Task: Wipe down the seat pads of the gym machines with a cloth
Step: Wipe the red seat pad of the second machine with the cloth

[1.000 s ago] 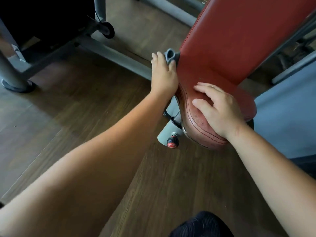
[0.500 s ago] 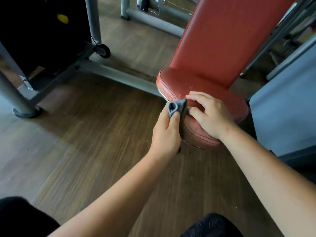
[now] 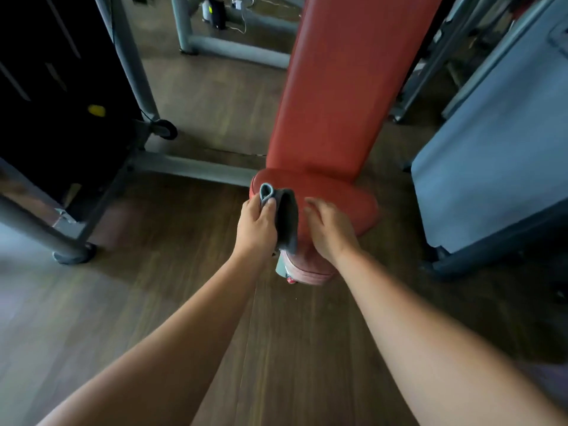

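Cloth (image 3: 287, 222): gripped by left hand (image 3: 256, 226) on seat pad (image 3: 347, 204).
Right hand (image 3: 330, 232): laid there, fingers relaxed.
Around: frame bar (image 3: 190, 169) left of seat pad, panel (image 3: 491, 164) right.

Gym: padded red seat (image 3: 344, 201), machine frames (image 3: 196, 169)

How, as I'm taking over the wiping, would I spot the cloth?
Find the tall red backrest; below it sits the rounded red seat pad. At its left side the left hand grips the cloth: dark grey folded fabric against red vinyl.
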The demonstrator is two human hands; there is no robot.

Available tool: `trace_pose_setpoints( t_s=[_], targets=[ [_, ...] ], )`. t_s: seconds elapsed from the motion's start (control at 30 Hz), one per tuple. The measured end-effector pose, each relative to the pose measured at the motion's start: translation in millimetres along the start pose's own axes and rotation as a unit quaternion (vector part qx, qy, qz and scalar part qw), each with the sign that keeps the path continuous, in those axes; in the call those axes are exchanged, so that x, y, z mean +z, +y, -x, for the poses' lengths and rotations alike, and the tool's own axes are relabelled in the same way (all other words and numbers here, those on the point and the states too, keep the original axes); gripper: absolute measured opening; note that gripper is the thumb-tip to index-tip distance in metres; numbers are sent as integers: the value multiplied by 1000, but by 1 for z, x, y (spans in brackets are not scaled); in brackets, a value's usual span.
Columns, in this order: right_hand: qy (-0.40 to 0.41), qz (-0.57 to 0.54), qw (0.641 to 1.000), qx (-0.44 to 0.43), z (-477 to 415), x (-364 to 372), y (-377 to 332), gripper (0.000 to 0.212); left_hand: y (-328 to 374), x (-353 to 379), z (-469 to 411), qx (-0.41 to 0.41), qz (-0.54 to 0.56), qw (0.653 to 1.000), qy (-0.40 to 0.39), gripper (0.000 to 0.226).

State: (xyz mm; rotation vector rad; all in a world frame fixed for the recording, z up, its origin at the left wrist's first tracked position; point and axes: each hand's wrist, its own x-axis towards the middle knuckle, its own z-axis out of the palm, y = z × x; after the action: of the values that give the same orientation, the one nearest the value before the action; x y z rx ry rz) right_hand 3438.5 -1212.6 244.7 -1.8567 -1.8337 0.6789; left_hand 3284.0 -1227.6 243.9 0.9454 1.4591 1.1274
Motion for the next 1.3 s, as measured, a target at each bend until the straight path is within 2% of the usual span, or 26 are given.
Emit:
trace_pose_setpoints(
  t_s=[0.07, 0.17, 0.23, 0.33, 0.4, 0.47, 0.53, 0.63, 0.73, 0.87, 0.93, 1.0, 1.07, 1.2, 1.3],
  targets=[
    [31, -108, 992, 62, 2, -33, -27, 33, 41, 1, 16, -8, 12, 1000, -12, 22],
    [44, -275, 952, 124, 7, -78, -67, 35, 106, 3, 42, -20, 42, 999, -26, 24],
    [46, -387, 910, 142, 13, -104, -94, 39, 146, 4, 58, -27, 50, 998, -32, 22],
    [57, -522, 834, 172, 28, -143, -140, 29, 197, 7, 79, -17, 39, 998, -37, 19],
    [45, -561, 804, 194, 40, -163, -165, 32, 225, 9, 94, -20, 35, 999, -34, 14],
    [49, -564, 798, 208, 50, -176, -184, 46, 246, 9, 107, -35, 32, 999, -22, 12],
    [67, -572, 788, 216, 61, -188, -203, 46, 262, 9, 119, -49, 33, 998, -22, 21],
    [84, -528, 818, 210, 74, -199, -222, 33, 282, 6, 139, -80, 69, 993, -49, 30],
    [110, -501, 833, 207, 87, -206, -232, 35, 289, 0, 154, -125, 116, 982, -82, 48],
    [158, -419, 870, 208, 100, -213, -234, 29, 288, -14, 162, -154, 103, 970, -156, 39],
    [152, -373, 891, 209, 105, -216, -232, 35, 292, -28, 161, -134, 48, 970, -196, 36],
    [135, -326, 915, 195, 109, -222, -233, 36, 297, -43, 161, -107, -19, 972, -208, 48],
    [113, -275, 940, 168, 110, -228, -236, 32, 303, -61, 164, -71, -97, 973, -195, 60],
    [30, -190, 977, 95, 108, -229, -255, 30, 302, -106, 177, -33, -280, 946, -158, 40],
    [-44, -148, 988, 19, 110, -209, -280, 31, 292, -151, 195, -30, -366, 925, -98, 48]
  ],
)
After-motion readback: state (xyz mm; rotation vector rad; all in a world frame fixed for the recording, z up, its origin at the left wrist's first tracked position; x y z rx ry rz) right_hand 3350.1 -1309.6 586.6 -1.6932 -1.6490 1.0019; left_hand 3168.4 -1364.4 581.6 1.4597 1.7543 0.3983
